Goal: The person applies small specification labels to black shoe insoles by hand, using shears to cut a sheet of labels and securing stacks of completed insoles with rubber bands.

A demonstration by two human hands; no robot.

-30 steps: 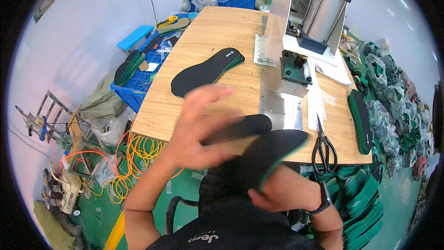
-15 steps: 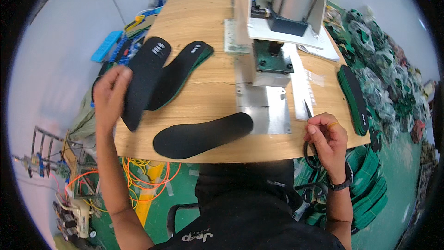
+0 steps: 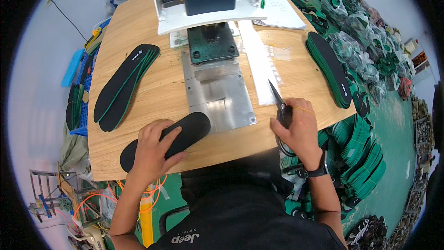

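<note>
A black insole (image 3: 192,127) lies along the table's front edge, its right end over the corner of a metal plate (image 3: 222,104). My left hand (image 3: 150,146) rests on it with fingers apart, the thumb toward the near side. Black-handled scissors (image 3: 276,93) are in my right hand (image 3: 298,127), blades pointing away and left, above the table near a white strip (image 3: 259,65). A small stack of black and green insoles (image 3: 122,85) lies at the left of the table. Another stack of insoles (image 3: 328,69) lies along the right edge.
A press (image 3: 212,44) with a dark block stands over the metal plate, in the middle. Papers (image 3: 282,11) lie behind it at the right. Bagged insoles (image 3: 356,32) and green bundles (image 3: 358,157) cover the floor at right. Orange hoses (image 3: 88,196) run below at left.
My left hand has put the insole it held onto the left stack and come down onto the front insole. The right hand still holds the scissors. The view has shifted.
</note>
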